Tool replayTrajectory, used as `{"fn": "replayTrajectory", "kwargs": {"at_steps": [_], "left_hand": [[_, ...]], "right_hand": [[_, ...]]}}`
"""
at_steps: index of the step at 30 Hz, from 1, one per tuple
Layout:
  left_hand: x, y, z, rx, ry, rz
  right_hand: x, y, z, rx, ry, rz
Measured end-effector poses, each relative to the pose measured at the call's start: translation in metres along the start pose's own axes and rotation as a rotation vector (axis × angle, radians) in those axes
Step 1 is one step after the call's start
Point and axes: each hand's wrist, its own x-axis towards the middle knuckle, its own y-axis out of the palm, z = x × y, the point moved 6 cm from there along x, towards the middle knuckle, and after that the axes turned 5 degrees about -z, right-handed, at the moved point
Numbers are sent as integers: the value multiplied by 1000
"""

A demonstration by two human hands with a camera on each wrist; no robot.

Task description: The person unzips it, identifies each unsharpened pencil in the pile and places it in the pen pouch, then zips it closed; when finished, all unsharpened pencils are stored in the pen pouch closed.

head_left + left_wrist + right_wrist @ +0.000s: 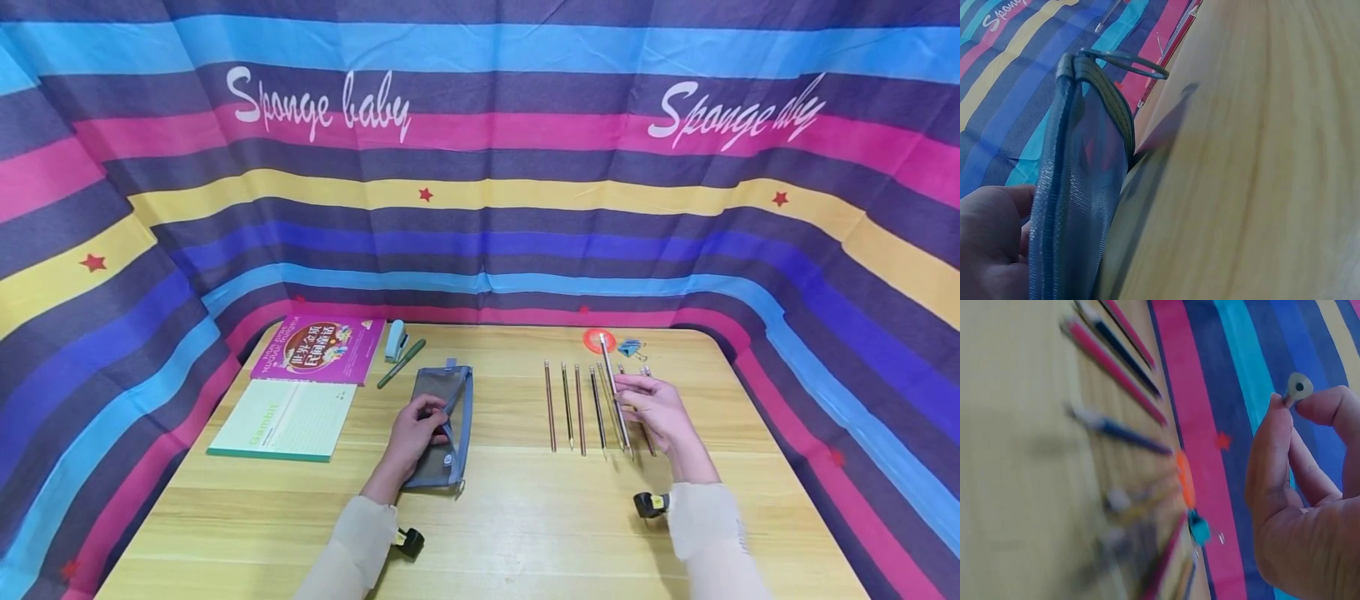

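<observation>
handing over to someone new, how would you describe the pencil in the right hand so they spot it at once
Start with the wooden table and go to its right half, where pencils lie side by side. Find the right hand over them. The pale pencil pinched there is raised off the wood, while its neighbours lie on it.

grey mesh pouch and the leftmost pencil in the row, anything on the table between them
Nothing: in the head view, the stretch of wooden tabletop between the grey mesh pouch and the leftmost pencil is bare.
</observation>
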Motion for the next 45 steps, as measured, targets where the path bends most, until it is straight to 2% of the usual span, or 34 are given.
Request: {"fn": "replayTrajectory", "kwargs": {"at_steps": [6,11,17,23,27,34,42,45], "left_hand": [[14,0,21,4,3,-15],[18,-1,28,3,6,-26],[16,0,25,3,5,-19],[1,0,2,5,10,1],[-4,0,-5,8,13,5],[-1,0,-3,-5,7,1],[-5,1,-8,6,6,1],[-2,1,-3,3,-1,0]], "right_hand": [[1,42,-9,-40,24,32],[-2,77,-19,-75,41,74],[-7,116,-26,-44,51,158],[-11,148,-35,-42,67,233],[-11,162,-41,-53,97,255],[-13,182,-42,-43,104,293],[-13,198,-43,-40,112,311],[-12,202,-44,-34,122,310]]}}
